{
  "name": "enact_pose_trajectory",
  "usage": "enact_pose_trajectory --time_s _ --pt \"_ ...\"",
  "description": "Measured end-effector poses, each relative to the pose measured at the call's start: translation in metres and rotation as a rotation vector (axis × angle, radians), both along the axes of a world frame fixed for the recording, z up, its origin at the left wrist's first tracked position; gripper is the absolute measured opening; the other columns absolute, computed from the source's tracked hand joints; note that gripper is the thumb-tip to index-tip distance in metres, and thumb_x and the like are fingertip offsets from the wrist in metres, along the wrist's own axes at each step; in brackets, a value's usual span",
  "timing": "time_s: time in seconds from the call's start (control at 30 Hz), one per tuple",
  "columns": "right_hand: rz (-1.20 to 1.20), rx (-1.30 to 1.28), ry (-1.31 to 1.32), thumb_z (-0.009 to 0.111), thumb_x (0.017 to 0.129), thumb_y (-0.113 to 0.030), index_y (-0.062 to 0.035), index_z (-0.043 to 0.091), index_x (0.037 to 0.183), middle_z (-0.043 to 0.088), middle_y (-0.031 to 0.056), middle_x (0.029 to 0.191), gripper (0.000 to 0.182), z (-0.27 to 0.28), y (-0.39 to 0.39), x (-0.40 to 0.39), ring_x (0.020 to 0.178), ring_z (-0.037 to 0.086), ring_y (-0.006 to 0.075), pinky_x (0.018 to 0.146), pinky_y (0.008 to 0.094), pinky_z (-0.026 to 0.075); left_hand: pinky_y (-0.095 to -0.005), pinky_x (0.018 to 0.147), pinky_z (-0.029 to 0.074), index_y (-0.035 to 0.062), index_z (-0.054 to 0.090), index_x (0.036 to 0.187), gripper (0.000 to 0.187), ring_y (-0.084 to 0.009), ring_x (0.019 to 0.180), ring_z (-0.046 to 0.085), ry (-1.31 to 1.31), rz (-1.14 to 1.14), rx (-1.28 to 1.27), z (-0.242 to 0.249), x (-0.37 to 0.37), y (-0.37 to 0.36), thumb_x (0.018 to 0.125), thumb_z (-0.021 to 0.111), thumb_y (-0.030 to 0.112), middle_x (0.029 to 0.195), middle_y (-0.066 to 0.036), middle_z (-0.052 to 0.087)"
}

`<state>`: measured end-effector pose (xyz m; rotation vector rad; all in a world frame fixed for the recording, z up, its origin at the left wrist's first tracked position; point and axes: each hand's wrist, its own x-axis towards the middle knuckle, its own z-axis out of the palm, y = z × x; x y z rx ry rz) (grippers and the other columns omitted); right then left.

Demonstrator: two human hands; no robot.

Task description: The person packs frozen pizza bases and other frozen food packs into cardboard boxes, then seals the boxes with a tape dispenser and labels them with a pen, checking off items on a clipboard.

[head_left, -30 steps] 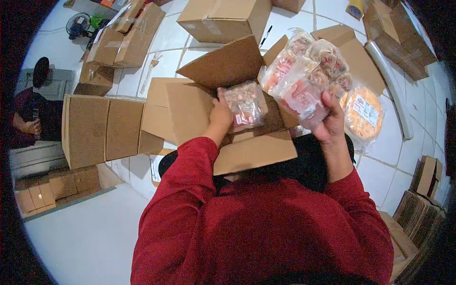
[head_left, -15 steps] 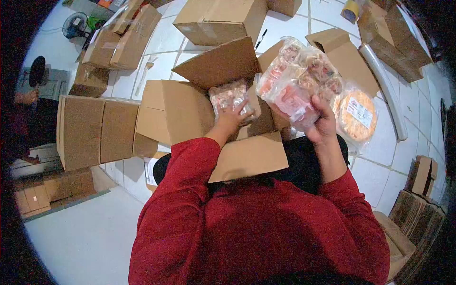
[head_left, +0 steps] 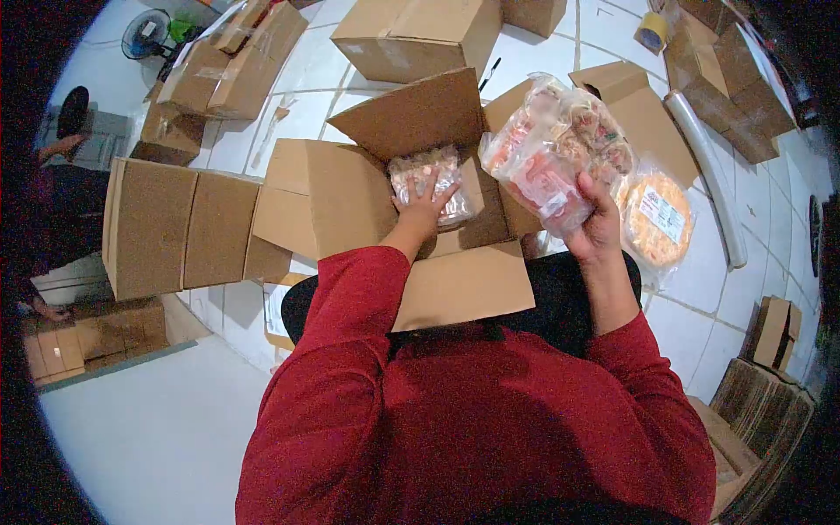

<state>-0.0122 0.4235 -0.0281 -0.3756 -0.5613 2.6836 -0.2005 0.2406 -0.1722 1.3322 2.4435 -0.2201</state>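
Observation:
An open cardboard box (head_left: 350, 197) stands between my legs, its flaps spread outward. Inside it lies a clear plastic-wrapped food pack (head_left: 455, 208), and my left hand (head_left: 423, 210) rests on top with fingers spread. My right hand (head_left: 595, 223) grips a clear plastic pack of food (head_left: 560, 144) with pinkish and brown pieces in separate pouches, held up over the box's right side. Just right of that hand, a round orange-yellow food pack (head_left: 658, 219) with a white label lies on the tiled floor.
Closed cardboard boxes stand ahead (head_left: 420, 39), at left (head_left: 184, 227) and at far right (head_left: 726, 79). A plastic-film roll (head_left: 710, 179), yellow tape (head_left: 651, 33) and a black pen (head_left: 490, 73) lie on the floor. Another person (head_left: 70, 201) is at far left beside a fan (head_left: 146, 33).
My left hand has flattened, its fingers spreading wider over the pack in the box. My right hand still holds its pack at nearly the same place. The other person's hand has risen.

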Motion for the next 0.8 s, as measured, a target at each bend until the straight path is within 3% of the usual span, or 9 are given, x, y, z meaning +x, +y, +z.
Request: enact_pose_trajectory --time_s 0.2,0.4,0.5,0.7,0.77,0.8 --pt "-0.036 -0.009 -0.046 0.057 0.072 -0.020 0.0029 0.045 0.107 0.050 0.0156 0.107 0.043 -0.009 0.002 0.001 0.098 0.049 0.0272 0.089 0.0392 0.036 -0.0669 0.084 0.021 0.0442 0.006 0.126 0.074 -0.0414 0.122 0.002 0.079 -0.056 0.013 -0.012 -0.005 -0.001 0.076 0.054 0.019 0.136 -0.001 -0.010" --pt "-0.053 0.038 -0.059 0.057 0.072 -0.018 0.0023 0.044 0.107 0.050 0.0155 0.107 0.043 0.003 -0.003 0.000 0.099 0.048 0.0274 0.089 0.0390 0.036 -0.0671 0.083 0.021 0.0435 0.005 0.126 0.083 -0.0421 0.122 0.001 -0.043 0.018 0.015 0.006 0.000 0.001 0.070 0.059 0.014 0.136 -0.001 -0.011" --pt "-0.038 -0.004 -0.046 0.057 0.072 -0.017 0.0022 0.044 0.108 0.049 0.0157 0.108 0.043 -0.009 0.001 0.000 0.100 0.048 0.0275 0.089 0.0394 0.036 -0.0676 0.083 0.020 0.0430 0.006 0.126 0.085 -0.0423 0.122 0.002 -0.098 0.048 -0.100 0.021 0.003 0.005 0.067 0.061 0.015 0.136 -0.001 -0.011" --pt "-0.075 -0.074 -0.097 0.056 0.072 -0.014 -0.0012 0.043 0.109 0.050 0.0144 0.103 0.041 -0.017 0.012 0.002 0.094 0.050 0.0279 0.083 0.0391 0.040 -0.0657 0.085 0.021 0.0411 0.014 0.126 0.087 -0.0412 0.122 0.005 -0.120 0.125 0.011 0.041 0.017 0.016 0.061 0.064 0.012 0.137 -0.002 -0.004" --pt "-0.080 -0.079 -0.112 0.057 0.072 -0.014 -0.0017 0.043 0.108 0.051 0.0134 0.102 0.041 -0.014 0.011 0.000 0.094 0.050 0.0274 0.083 0.0388 0.040 -0.0638 0.086 0.022 0.0381 0.024 0.124 0.081 -0.0384 0.123 0.008 -0.101 -0.067 0.234 0.039 0.017 0.016 0.059 0.065 0.014 0.137 -0.003 0.001" --pt "-0.077 -0.083 -0.110 0.057 0.072 -0.014 -0.0017 0.043 0.108 0.051 0.0134 0.102 0.041 -0.015 0.011 0.001 0.094 0.050 0.0274 0.083 0.0388 0.040 -0.0638 0.086 0.022 0.0381 0.024 0.124 0.081 -0.0384 0.123 0.008 -0.098 -0.064 0.231 0.036 0.018 0.020 0.059 0.065 0.014 0.137 -0.003 0.001"
